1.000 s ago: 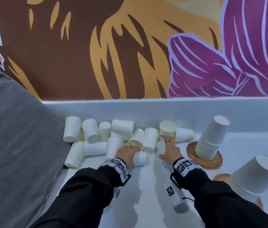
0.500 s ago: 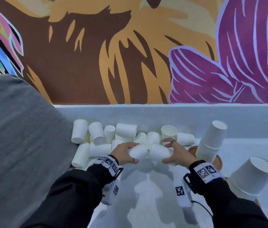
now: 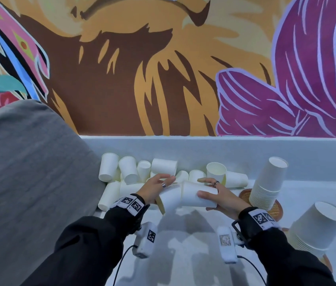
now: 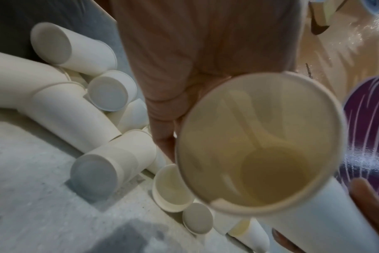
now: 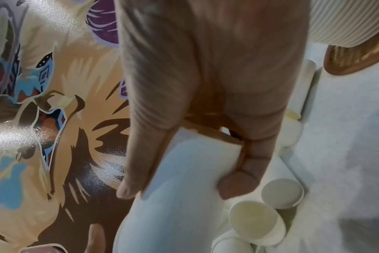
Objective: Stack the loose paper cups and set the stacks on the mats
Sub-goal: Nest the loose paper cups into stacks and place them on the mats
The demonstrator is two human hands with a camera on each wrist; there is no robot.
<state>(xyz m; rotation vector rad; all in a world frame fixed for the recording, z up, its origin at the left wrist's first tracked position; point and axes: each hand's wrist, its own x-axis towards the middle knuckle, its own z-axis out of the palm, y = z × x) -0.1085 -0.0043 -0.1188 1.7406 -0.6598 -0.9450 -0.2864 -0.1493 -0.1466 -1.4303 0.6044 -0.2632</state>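
The person's left hand curls round one paper cup, its open mouth facing back toward that wrist, as the left wrist view shows; the right hand grips a second cup lying on its side, thumb on the near wall and fingers over the far one; the two cups meet end to end in the air just above the bench, forming a shallow angle, and whether one has begun to enter the other cannot be told. The step in hand looks like the joining of two loose cups into the start of a new stack; the next move seems to call for lining up the two axes so that a base meets an open mouth, since a tilt would jam the rims. Just beyond the hands lies the heap of loose cups, most on their sides, one upright cup among them, spread from the grey cushion on the left toward the middle. To the right a tall stack stands upside down on a woven mat; nearer and further right a second stack stands likewise, its mat mostly hidden; so the task seems partly done, with many cups left.
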